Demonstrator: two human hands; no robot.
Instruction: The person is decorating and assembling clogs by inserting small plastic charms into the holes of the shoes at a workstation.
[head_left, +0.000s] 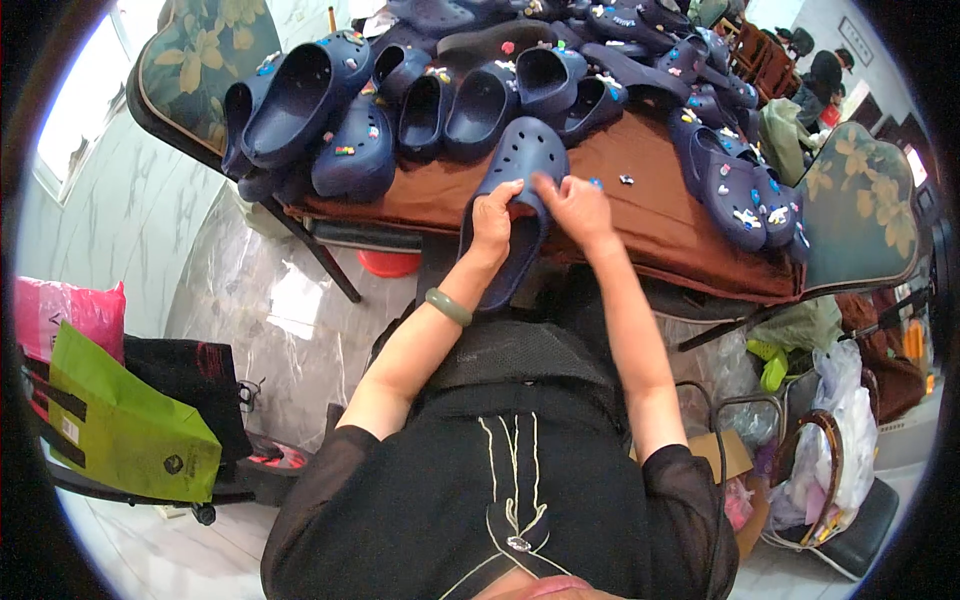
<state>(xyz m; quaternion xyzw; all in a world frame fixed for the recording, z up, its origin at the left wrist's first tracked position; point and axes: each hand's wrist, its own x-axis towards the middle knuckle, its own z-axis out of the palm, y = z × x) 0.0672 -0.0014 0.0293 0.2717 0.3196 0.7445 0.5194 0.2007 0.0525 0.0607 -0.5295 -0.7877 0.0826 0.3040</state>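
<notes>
A dark blue clog (530, 143) with round holes in its toe is tilted over the table's front edge, its heel toward me. My left hand (491, 220) is closed on the left rim of its opening, thumb on top. At the opening's right side, my right hand (583, 212) grips the clog too; its thumb is smeared by motion over the upper. Some fingers of both hands are hidden in or behind the clog. A small charm (626, 180) lies on the brown tablecloth (640, 215) just right of my right hand, with a blue bit beside it.
Many dark blue clogs (355, 150) with colourful charms are heaped across the back and left. More charm-covered clogs (745, 195) stand at the right. Flowered chair backs (865, 205) flank the table. A green bag (130, 420) is at left, a clear plastic bag (825, 450) at right.
</notes>
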